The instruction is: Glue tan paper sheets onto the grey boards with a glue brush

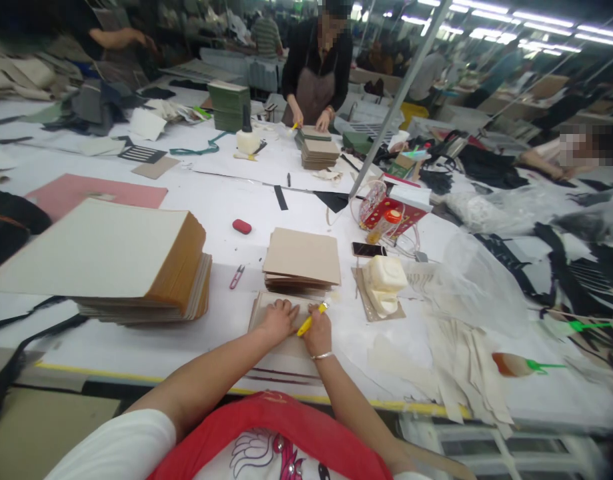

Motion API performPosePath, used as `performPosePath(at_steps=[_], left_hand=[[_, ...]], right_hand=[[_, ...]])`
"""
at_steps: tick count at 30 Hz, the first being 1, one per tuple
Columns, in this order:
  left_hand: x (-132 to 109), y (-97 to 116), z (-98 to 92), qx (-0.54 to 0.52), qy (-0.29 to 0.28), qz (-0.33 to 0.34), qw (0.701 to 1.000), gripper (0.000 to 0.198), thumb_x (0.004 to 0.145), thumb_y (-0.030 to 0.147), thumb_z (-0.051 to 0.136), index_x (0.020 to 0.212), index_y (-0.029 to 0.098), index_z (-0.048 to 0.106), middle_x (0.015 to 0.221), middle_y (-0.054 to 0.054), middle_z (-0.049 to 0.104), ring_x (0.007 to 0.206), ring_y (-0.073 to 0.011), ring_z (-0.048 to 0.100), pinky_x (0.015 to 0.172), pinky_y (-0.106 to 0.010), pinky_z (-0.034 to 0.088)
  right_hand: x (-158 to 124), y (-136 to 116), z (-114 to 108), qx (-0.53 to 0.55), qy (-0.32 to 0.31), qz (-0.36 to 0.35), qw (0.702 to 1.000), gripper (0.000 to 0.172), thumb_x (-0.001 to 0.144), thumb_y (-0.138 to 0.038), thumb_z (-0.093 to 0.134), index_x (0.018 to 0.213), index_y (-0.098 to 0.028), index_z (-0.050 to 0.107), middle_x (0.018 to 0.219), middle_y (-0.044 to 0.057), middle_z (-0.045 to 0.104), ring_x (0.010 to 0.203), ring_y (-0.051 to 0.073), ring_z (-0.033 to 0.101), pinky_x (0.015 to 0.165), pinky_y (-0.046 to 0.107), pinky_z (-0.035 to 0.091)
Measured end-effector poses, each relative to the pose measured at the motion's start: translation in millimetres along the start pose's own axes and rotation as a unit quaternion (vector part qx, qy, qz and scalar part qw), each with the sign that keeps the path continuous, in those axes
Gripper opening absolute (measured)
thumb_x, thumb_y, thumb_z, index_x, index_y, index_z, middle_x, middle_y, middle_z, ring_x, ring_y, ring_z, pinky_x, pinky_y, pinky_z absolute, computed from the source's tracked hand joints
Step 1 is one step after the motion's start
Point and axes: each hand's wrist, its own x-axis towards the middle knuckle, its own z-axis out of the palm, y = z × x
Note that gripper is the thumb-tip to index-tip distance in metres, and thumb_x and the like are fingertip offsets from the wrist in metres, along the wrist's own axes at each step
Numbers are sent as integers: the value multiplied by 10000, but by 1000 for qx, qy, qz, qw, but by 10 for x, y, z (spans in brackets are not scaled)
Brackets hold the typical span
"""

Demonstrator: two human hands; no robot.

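My left hand [279,321] lies on a beige panel [271,348] near the table's front edge, fingers stretched out and pressing down. My right hand [319,333] is closed round a yellow-handled brush [305,326] whose bristle end points away to the upper right, over the panel's far right corner. Just beyond both hands sits a stack of tan boards [302,255]. To the right, a cream plastic container [387,275] with a cut opening stands on a piece of board.
A tall stack of large boards [181,260] fills the left. Pink thread snips [237,277], a red oval case [242,227] and a phone [369,249] lie on the white table. Fabric strips [461,360] hang over the front edge. A co-worker [316,73] handles another stack across the table.
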Motion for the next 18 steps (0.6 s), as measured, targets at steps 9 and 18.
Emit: performPosePath(at_steps=[9,18], left_hand=[[-1317,-970,-753,5,349,-5,937,477,804,341,481,1253,238,357,1272,-84,428,1213,-228,332,974,-382,312],[-2210,-2218,-1413,47,265,-178,947,455,722,227,510,1173,210,456,1097,-80,550,1013,-239,494,880,-372,397]], right_hand=[[-83,186,-387,51,32,66,996,401,726,-215,380,1121,-161,428,1072,115,531,996,246,511,803,383,432],[-51,-482,-605,183,-1,127,975,322,792,-407,431,1046,-211,466,1019,75,575,865,207,582,736,348,460]])
